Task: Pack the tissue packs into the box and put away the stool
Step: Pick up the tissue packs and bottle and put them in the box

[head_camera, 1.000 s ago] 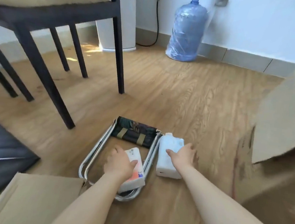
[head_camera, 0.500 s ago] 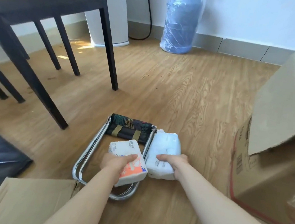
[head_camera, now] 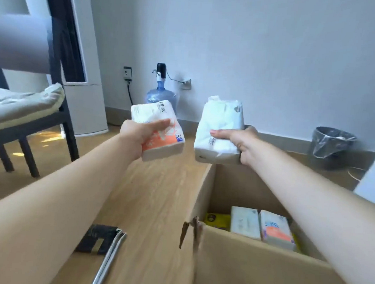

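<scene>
My left hand point(head_camera: 135, 135) grips a white and orange tissue pack point(head_camera: 160, 137), held up in the air left of the box. My right hand point(head_camera: 241, 144) grips a plain white tissue pack point(head_camera: 219, 133) above the far edge of the open cardboard box point(head_camera: 235, 264). Inside the box lie two tissue packs, one white point(head_camera: 245, 222) and one white and orange point(head_camera: 277, 229). The folded stool point(head_camera: 104, 247), with chrome tubes and dark fabric, lies flat on the wooden floor at the lower left of the box.
A dark chair with a pale cushion point(head_camera: 21, 104) stands at the left. A blue water bottle with a pump point(head_camera: 160, 92) sits by the wall, next to a white tower unit point(head_camera: 83, 84). A bin with a plastic liner point(head_camera: 332, 146) is at the far right.
Both hands have lifted their tissue packs off the floor and the stool and carried them up and right toward the box. My view has swung up and right, and the box's inside now shows.
</scene>
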